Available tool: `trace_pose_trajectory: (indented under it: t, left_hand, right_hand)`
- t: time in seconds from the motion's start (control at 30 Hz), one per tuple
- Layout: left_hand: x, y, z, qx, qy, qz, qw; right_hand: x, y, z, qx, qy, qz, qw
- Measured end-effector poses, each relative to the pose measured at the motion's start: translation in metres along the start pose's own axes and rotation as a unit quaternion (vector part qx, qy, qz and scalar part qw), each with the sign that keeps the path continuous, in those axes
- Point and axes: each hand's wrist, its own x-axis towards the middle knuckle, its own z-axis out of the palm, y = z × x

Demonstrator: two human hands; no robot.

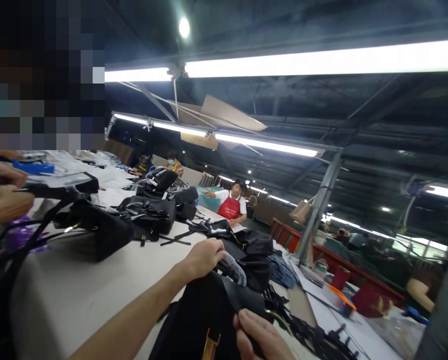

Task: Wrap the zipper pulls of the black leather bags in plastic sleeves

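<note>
A black bag (197,310) stands at the bottom centre, close to me, with a gold-coloured metal piece (210,347) on its near face. My left hand (204,257) is closed at the bag's top, beside a strap or handle in grey wrapping (233,267); its fingertips are partly hidden. Lower right, my right hand (261,335) pinches the bag's side edge between thumb and fingers. Just beyond the bag lie more black bags (252,242) and a bundle of black straps (302,322).
On the left, a co-worker's hands (6,197) hold another black bag (99,227) by its straps. Several black bags (148,215) lie along the pale table (133,280). A person in a red apron (231,206) is at the far side. A metal post (321,205) rises at right.
</note>
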Motion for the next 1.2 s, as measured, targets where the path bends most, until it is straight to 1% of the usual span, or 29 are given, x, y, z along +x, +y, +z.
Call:
trace_pose_trajectory:
  t: [0.07, 0.1, 0.17, 0.23, 0.3, 0.33, 0.4, 0.47, 0.53, 0.57, 0.63, 0.7, 0.77, 0.8, 0.83, 0.87, 0.93, 1.0, 1.03, 1.1, 1.17, 1.2]
  left_hand:
    - [-0.003, 0.000, -0.001, -0.024, 0.000, 0.001, 1.000]
    - [-0.005, 0.001, -0.002, -0.035, 0.002, -0.002, 0.999]
    - [-0.011, 0.003, -0.003, -0.053, 0.012, -0.017, 0.998]
    - [-0.015, 0.003, -0.001, -0.066, 0.031, -0.042, 0.996]
    - [-0.016, 0.001, 0.003, -0.073, 0.050, -0.066, 0.994]
    - [-0.014, -0.001, 0.006, -0.075, 0.052, -0.074, 0.993]
    - [-0.007, -0.003, 0.009, -0.074, 0.038, -0.076, 0.994]
    - [0.001, 0.000, 0.010, -0.067, 0.022, -0.065, 0.995]
    - [0.005, 0.007, 0.008, -0.052, 0.034, -0.050, 0.997]
    - [0.004, 0.012, 0.006, -0.043, 0.051, -0.040, 0.997]
    - [-0.004, 0.023, 0.004, -0.026, 0.089, -0.018, 0.995]
    - [-0.020, 0.031, 0.005, -0.025, 0.118, 0.023, 0.992]
    - [-0.041, 0.033, 0.011, -0.067, 0.135, 0.085, 0.985]
    - [-0.052, 0.032, 0.015, -0.101, 0.146, 0.108, 0.978]
    - [-0.063, 0.030, 0.019, -0.138, 0.161, 0.119, 0.970]
    - [-0.072, 0.028, 0.023, -0.175, 0.177, 0.114, 0.962]
    - [-0.087, 0.024, 0.030, -0.245, 0.207, 0.063, 0.945]
    - [-0.095, 0.023, 0.033, -0.329, 0.222, -0.006, 0.918]
    - [-0.097, 0.023, 0.034, -0.379, 0.222, -0.039, 0.898]
    - [-0.099, 0.023, 0.034, -0.482, 0.209, -0.092, 0.846]
    - [-0.098, 0.024, 0.033, -0.566, 0.192, -0.122, 0.792]
    - [-0.098, 0.024, 0.033, -0.591, 0.185, -0.135, 0.774]
  right_hand:
    - [0.009, -0.003, 0.014, 0.061, 0.038, 0.034, 0.997]
    - [0.014, -0.005, 0.020, 0.094, 0.060, 0.037, 0.993]
    - [0.028, -0.007, 0.029, 0.138, 0.091, 0.003, 0.986]
    - [0.044, -0.007, 0.037, 0.153, 0.099, -0.045, 0.982]
    - [0.058, -0.007, 0.043, 0.160, 0.102, -0.074, 0.979]
    - [0.063, -0.007, 0.045, 0.160, 0.104, -0.084, 0.978]
    - [0.069, -0.006, 0.046, 0.153, 0.109, -0.095, 0.978]
    - [0.067, -0.005, 0.043, 0.140, 0.113, -0.096, 0.979]
    - [0.061, -0.004, 0.036, 0.125, 0.112, -0.090, 0.982]
    - [0.058, -0.002, 0.031, 0.112, 0.103, -0.085, 0.985]
    - [0.050, 0.003, 0.022, 0.062, 0.062, -0.070, 0.994]
    - [0.045, 0.012, 0.013, -0.002, -0.002, -0.051, 0.999]
    - [0.041, 0.021, 0.006, -0.047, -0.065, -0.037, 0.996]
    - [0.041, 0.024, 0.004, -0.056, -0.086, -0.034, 0.994]
    - [0.041, 0.028, 0.002, -0.062, -0.099, -0.034, 0.993]
    - [0.041, 0.030, 0.002, -0.067, -0.101, -0.037, 0.992]
    - [0.042, 0.033, 0.003, -0.068, -0.073, -0.051, 0.994]
    - [0.043, 0.033, 0.006, -0.055, -0.026, -0.070, 0.996]
    - [0.043, 0.033, 0.007, -0.049, -0.004, -0.079, 0.996]
    - [0.042, 0.032, 0.011, -0.044, 0.025, -0.095, 0.994]
    - [0.040, 0.029, 0.013, -0.054, 0.037, -0.108, 0.992]
    - [0.038, 0.028, 0.014, -0.059, 0.041, -0.116, 0.991]
